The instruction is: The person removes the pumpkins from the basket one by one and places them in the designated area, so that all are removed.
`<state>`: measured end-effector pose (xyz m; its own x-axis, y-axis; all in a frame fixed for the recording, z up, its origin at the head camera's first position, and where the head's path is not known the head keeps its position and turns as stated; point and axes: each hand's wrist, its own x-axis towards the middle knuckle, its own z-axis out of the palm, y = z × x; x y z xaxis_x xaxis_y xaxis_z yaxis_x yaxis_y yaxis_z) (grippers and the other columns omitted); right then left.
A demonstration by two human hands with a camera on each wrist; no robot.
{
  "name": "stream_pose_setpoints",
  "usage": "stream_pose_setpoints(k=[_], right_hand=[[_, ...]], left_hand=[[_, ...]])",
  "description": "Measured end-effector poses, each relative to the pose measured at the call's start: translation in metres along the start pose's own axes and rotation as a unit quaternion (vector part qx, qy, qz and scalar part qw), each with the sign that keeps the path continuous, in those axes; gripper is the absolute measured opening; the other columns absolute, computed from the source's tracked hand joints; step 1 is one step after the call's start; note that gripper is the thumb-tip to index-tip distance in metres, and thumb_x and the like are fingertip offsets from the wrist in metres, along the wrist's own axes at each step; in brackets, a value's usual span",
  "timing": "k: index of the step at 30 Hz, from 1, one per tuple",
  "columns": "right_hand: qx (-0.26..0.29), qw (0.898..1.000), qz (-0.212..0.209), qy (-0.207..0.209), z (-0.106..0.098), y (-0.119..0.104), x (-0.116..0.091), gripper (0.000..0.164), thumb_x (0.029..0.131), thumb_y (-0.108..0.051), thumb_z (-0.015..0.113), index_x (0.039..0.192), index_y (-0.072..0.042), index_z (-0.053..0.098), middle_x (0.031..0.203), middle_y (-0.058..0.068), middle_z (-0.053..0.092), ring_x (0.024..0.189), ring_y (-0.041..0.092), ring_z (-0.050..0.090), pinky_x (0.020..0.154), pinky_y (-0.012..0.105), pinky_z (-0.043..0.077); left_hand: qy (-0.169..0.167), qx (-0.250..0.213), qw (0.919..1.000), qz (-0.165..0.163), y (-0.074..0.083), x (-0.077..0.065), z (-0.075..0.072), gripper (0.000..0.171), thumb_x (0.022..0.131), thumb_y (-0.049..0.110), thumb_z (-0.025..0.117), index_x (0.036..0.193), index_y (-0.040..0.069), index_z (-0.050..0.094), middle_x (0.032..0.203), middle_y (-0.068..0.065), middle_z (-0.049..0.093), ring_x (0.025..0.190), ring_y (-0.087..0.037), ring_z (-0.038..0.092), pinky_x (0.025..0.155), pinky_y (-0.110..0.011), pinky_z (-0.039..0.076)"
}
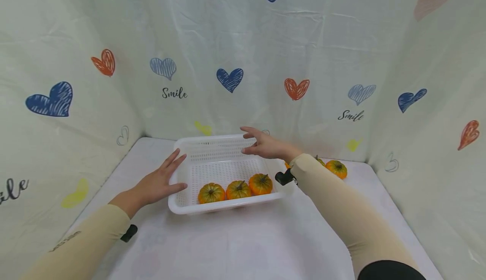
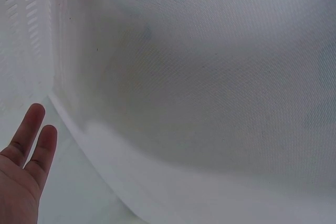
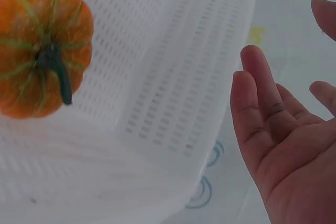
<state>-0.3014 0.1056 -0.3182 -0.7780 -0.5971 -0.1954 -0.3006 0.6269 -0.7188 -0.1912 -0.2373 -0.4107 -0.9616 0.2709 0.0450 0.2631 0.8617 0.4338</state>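
We're seeing the left hand's [image 1: 157, 183] fingers [image 1: 171, 158] spreading, holding nothing, its thumb crossing the left rim of the white basket [image 1: 228, 205], though we're not managing to tell whether it's touching; we're finding the right hand [image 1: 267, 145] hanging by the back right corner, its fingers extending, equally unburdened; between them the basket is resting on the white-covered counter [image 1: 228, 246], and inside, along the front wall, we're counting three pumpkins, left [image 1: 211, 193], middle [image 1: 238, 189] and right [image 1: 260, 184]; farther right, we're spotting an outlying pumpkin [image 1: 336, 169] sitting on the counter, others partly hiding behind the right sleeve [image 1: 341, 212]; behind everything, a heart-printed curtain [image 1: 258, 39] is hanging.
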Motion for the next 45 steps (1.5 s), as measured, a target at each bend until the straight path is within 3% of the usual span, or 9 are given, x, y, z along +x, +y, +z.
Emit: stream_pose_setpoints(k=[6,11,21,32,40,45], right_hand=[[-0.002,0.998,-0.017,-0.060,0.026,-0.007,0.025,0.084,0.093,-0.025,0.072,0.160,-0.024,0.021,0.157,0.015,0.034,0.114,0.024,0.062,0.097,0.047,0.050],[-0.009,0.993,-0.028,-0.118,0.046,-0.009,0.041,0.083,0.090,-0.024,0.076,0.158,-0.026,0.028,0.155,0.015,0.037,0.114,0.021,0.063,0.097,0.044,0.050],[-0.029,0.976,-0.018,-0.217,0.077,-0.013,0.049,0.081,0.086,-0.015,0.078,0.155,-0.025,0.037,0.151,0.011,0.042,0.117,0.021,0.060,0.097,0.041,0.050],[-0.074,0.964,-0.013,-0.257,0.084,-0.012,0.054,0.077,0.086,-0.018,0.080,0.153,-0.024,0.042,0.146,0.007,0.049,0.111,0.016,0.063,0.098,0.035,0.049],[-0.079,0.958,0.003,-0.277,0.090,-0.014,0.060,0.074,0.082,-0.018,0.083,0.148,-0.027,0.050,0.140,0.000,0.054,0.113,0.015,0.062,0.101,0.040,0.048],[-0.105,0.952,-0.011,-0.287,0.096,-0.012,0.065,0.069,0.080,-0.021,0.084,0.143,-0.030,0.056,0.134,-0.002,0.057,0.115,0.015,0.059,0.105,0.039,0.043]], left_hand=[[0.003,0.001,1.0000,0.001,-0.003,0.001,0.002,0.085,0.093,0.044,0.064,0.159,0.012,0.021,0.167,-0.010,0.001,0.132,-0.050,0.042,0.093,-0.063,0.047],[-0.002,0.003,0.9999,-0.011,-0.001,0.001,0.002,0.086,0.093,0.047,0.063,0.160,0.014,0.020,0.167,-0.010,-0.001,0.134,-0.050,0.040,0.093,-0.063,0.047],[-0.002,0.009,0.9998,-0.017,0.002,0.001,0.000,0.090,0.092,0.059,0.057,0.160,0.014,0.020,0.167,-0.010,-0.001,0.134,-0.050,0.040,0.094,-0.064,0.045],[-0.003,0.012,0.9997,-0.020,0.001,0.001,0.001,0.091,0.091,0.060,0.058,0.160,0.015,0.020,0.167,-0.010,-0.001,0.136,-0.050,0.038,0.094,-0.064,0.046],[0.001,0.012,0.9998,-0.015,0.001,0.001,0.002,0.089,0.092,0.056,0.060,0.160,0.014,0.020,0.167,-0.011,0.000,0.134,-0.050,0.040,0.093,-0.064,0.047],[-0.002,0.011,0.9998,-0.014,0.001,0.002,0.002,0.089,0.092,0.055,0.060,0.160,0.013,0.020,0.167,-0.011,0.000,0.134,-0.050,0.040,0.093,-0.063,0.047]])
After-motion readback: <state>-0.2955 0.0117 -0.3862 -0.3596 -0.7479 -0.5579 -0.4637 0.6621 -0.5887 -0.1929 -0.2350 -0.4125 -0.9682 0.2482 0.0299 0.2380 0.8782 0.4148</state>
